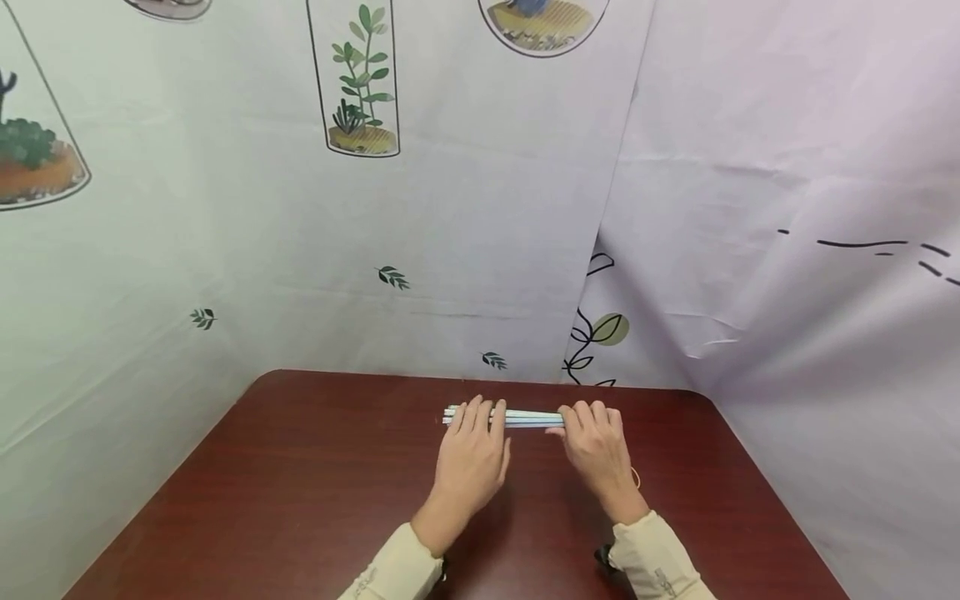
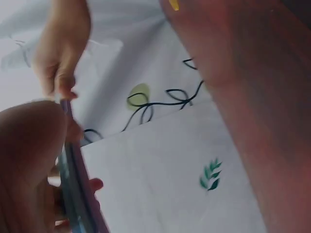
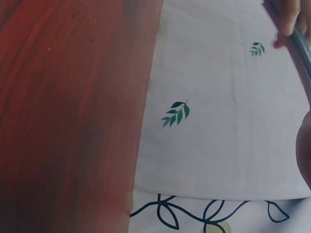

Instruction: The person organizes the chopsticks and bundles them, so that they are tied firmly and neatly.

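A bundle of slim pale-blue sticks (image 1: 534, 419) lies crosswise between the hands over the far part of the table. Toward its left end the left hand (image 1: 471, 458) holds it, fingers laid across the top, with the blunt stick ends poking out past them. The right hand (image 1: 597, 446) grips the other end, its fingers curled and the thumb at the near side. In the left wrist view the bundle (image 2: 77, 189) runs between the left hand's thumb side and fingertips. Only the edge of the right hand (image 3: 303, 150) enters the right wrist view.
The dark red-brown table (image 1: 322, 483) has rounded far corners. Right behind its far edge hangs a white cloth (image 1: 450, 217) printed with plants and leaves, and more pale cloth (image 1: 825, 350) hangs along the right side.
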Available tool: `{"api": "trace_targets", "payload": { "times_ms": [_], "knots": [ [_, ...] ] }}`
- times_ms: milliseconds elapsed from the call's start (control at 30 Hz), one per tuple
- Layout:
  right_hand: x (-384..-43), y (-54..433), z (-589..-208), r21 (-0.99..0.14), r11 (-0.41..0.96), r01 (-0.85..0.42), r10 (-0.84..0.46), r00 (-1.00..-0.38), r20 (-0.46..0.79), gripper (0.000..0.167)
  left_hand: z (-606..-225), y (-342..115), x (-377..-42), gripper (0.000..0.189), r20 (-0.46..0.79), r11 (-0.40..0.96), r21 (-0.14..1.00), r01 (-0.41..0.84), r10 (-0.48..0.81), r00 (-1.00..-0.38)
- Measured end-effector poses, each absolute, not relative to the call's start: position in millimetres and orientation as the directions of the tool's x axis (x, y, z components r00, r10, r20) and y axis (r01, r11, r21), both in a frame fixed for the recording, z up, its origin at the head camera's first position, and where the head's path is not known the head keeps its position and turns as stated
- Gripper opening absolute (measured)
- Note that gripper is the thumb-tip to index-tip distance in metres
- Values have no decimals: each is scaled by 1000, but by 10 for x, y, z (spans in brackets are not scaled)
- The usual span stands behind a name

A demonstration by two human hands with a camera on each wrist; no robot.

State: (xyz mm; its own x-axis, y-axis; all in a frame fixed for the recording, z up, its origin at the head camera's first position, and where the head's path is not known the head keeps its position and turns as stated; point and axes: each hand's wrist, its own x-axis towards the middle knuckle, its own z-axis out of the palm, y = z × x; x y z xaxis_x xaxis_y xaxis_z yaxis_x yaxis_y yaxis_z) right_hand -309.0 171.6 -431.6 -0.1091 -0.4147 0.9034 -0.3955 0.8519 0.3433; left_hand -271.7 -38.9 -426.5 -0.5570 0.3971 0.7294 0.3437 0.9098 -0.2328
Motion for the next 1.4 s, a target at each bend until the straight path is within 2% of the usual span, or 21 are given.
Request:
{"api": "trace_targets", "payload": {
  "times_ms": [67,133,233,267,333,433,533,667,800,900,1067,1233,1400],
  "knots": [
    [-3094,1687,-4307,362,854,-373,-422,-92,902,59,-4353,-336,-2759,55,755,933,-218,288,348,-556],
    [-3095,1658,-4301,373,855,-359,-426,-79,901,59,-4420,-312,-2814,41,789,947,-203,250,310,-531],
    [-3090,1625,-4294,355,861,-365,-406,-73,911,57,-4458,-304,-2894,13,849,957,-188,220,271,-454],
    [-3084,1618,-4292,344,864,-368,-397,-76,914,56,-4452,-303,-2915,10,869,960,-183,214,259,-421],
    [-3068,1606,-4288,323,869,-374,-382,-93,920,52,-4425,-301,-2943,22,904,963,-173,206,238,-356],
    [-3023,1596,-4286,298,884,-361,-364,-131,922,50,-4362,-283,-2943,29,933,963,-162,213,220,-285],
    [-2963,1598,-4302,286,897,-338,-349,-143,926,50,-4308,-259,-2905,28,940,961,-167,218,222,-260],
    [-2928,1600,-4313,270,909,-317,-310,-82,947,48,-4243,-251,-2844,28,932,957,-182,228,242,-271],
    [-2954,1597,-4278,260,922,-289,-272,-3,962,46,-4164,-298,-2786,29,904,946,-201,253,279,-324],
    [-2978,1589,-4245,260,925,-276,-264,25,964,47,-4111,-353,-2768,30,888,940,-193,281,289,-356],
    [-3004,1564,-4215,274,922,-273,-275,34,961,47,-4065,-412,-2794,28,902,936,-181,302,280,-328],
    [-3007,1572,-4207,279,923,-267,-284,19,959,44,-4060,-441,-2805,17,893,926,-218,309,317,-320],
    [-2993,1606,-4233,289,925,-248,-296,11,955,42,-4103,-483,-2788,49,869,903,-251,349,369,-329]
  ]
}}
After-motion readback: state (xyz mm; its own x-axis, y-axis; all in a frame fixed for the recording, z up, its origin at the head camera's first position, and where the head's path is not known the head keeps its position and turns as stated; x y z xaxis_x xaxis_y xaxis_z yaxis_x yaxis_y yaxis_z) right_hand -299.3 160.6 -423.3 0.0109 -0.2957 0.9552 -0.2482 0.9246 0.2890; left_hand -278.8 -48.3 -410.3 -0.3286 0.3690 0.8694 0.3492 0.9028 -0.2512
